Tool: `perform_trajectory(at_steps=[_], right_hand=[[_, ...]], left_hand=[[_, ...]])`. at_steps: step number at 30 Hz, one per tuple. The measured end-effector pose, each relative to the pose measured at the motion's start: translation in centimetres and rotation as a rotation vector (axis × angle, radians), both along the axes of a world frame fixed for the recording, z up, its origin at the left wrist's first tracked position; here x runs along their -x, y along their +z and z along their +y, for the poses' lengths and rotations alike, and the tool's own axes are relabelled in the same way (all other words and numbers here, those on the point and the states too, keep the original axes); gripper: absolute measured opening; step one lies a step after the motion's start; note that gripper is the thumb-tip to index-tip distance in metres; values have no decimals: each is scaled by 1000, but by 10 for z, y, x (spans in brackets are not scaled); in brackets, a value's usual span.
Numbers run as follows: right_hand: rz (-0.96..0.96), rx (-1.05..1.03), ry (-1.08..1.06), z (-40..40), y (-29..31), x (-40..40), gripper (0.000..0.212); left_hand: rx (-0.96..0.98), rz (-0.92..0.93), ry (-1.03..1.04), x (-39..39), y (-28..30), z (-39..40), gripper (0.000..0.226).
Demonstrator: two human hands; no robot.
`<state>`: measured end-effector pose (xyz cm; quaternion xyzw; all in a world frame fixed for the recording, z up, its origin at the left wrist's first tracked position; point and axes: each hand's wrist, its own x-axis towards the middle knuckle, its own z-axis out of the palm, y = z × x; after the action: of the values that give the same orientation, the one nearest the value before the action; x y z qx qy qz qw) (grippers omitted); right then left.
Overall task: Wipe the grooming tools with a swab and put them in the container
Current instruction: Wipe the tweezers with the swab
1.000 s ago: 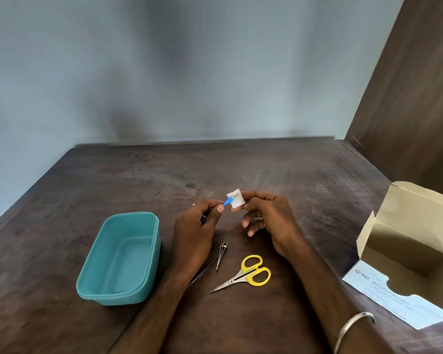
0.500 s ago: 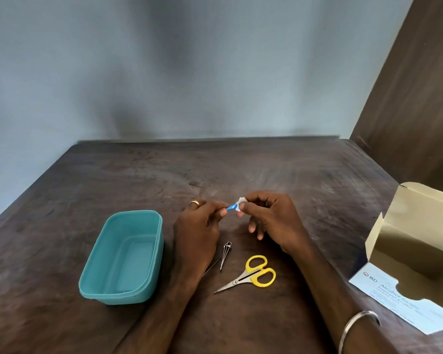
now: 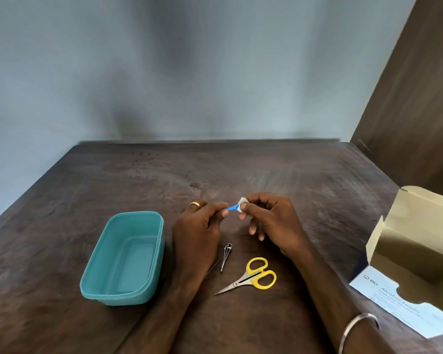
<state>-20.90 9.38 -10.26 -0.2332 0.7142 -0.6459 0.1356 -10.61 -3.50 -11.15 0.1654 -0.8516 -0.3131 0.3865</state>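
The left hand (image 3: 197, 226) hides most of the blue tool (image 3: 232, 207) (type unclear).

We count one tub (image 3: 123, 259), one pair of scissors (image 3: 251, 277), one metal tool (image 3: 226, 255), one blue tool (image 3: 232, 207), one swab (image 3: 242, 201), one box (image 3: 417, 254).

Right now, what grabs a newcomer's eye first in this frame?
The two hands meeting mid-table: left hand holds a small blue tool, right hand pinches a white swab on its tip. Then the empty teal container at left and yellow-handled scissors near the front.
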Motion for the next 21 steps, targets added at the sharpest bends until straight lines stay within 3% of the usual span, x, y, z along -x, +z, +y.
perform_trajectory(at_steps=[7,16,21], right_hand=[[-44,99,-78,-2,0,-1,8],[21,-4,-36,-2,-2,0,9],[3,5,-57,-1,0,-1,7]], left_hand=[[-63,-51,-164,1,-2,3,19],[22,14,-9,1,-2,-3,16],[6,-15,-29,1,-2,-1,17]])
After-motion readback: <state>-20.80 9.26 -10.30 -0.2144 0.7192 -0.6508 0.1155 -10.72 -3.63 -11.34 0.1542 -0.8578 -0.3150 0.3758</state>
